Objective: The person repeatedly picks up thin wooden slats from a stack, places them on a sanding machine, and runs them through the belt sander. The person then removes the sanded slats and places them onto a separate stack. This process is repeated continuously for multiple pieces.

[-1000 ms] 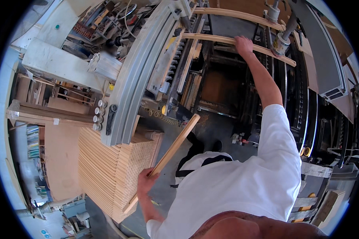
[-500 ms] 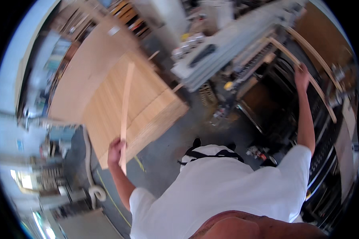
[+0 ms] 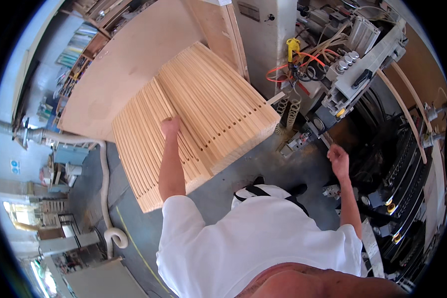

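Observation:
A broad stack of pale wooden slats point(image 3: 218, 89) stands ahead and to the left, with rows of small dark holes near the slats' close ends. My left hand point(image 3: 171, 125) is closed over its top, on a wooden slat point(image 3: 165, 95) that lies along the others; the fingers partly hide the grip. Over on the right, my right hand point(image 3: 338, 154) is raised with curled fingers, and I see nothing held in it. It is beside the near end of a grey machine point(image 3: 367, 69).
Two curved wooden strips point(image 3: 406, 109) stretch along the machine's right side. Coiled air hoses point(image 3: 292, 111) hang between stack and machine. Behind the stack leans a large wooden panel point(image 3: 119, 64). A pale flexible duct point(image 3: 104, 184) runs down to the floor at left.
The slat in my left hand has come down onto the stack, and that arm reaches farther forward. My right hand has left the curved strip and drawn back toward me. My view has turned.

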